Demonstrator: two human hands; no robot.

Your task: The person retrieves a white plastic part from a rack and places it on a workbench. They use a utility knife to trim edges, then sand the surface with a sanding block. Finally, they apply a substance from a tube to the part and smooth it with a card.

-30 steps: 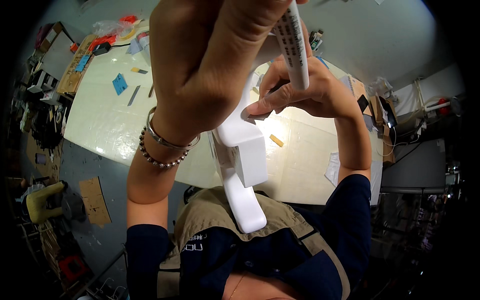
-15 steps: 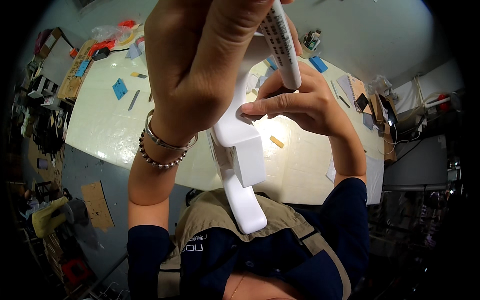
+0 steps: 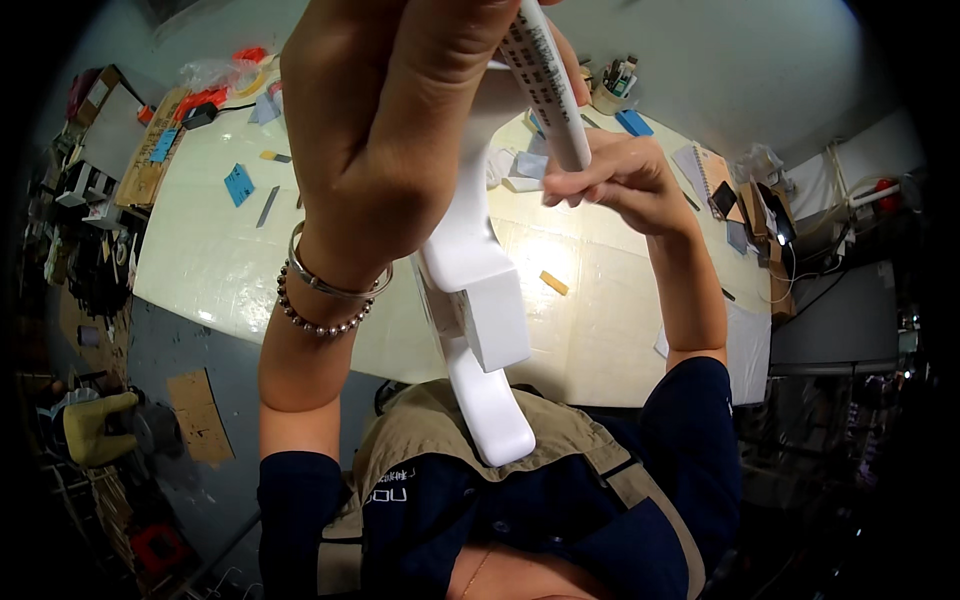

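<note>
My left hand (image 3: 375, 120) is raised close in front, its fingers closed around a white marker pen (image 3: 550, 95) with dark print, which slants down to the right. Behind that hand runs a long white moulded plastic part (image 3: 468, 250) with a boxy block midway. Its rounded lower end (image 3: 492, 420) reaches my apron. Whether my left fingers also grip this part is hidden. Beyond the pen's lower end, apart from the plastic part, my right hand (image 3: 620, 180) has its fingers drawn together. A thin dark end shows above them; what they hold is unclear.
On the pale table (image 3: 350, 335) lie a small yellowish strip (image 3: 553, 283), a blue piece with writing (image 3: 239, 185) and a grey flat strip (image 3: 267, 207). Along the far edge are a pot of tools (image 3: 613, 90) and a blue block (image 3: 634, 123). A notebook (image 3: 715, 172) lies on the right.
My right hand has moved off the white plastic part, away to the right and slightly up. The marker pen and my left hand have shifted slightly left.
</note>
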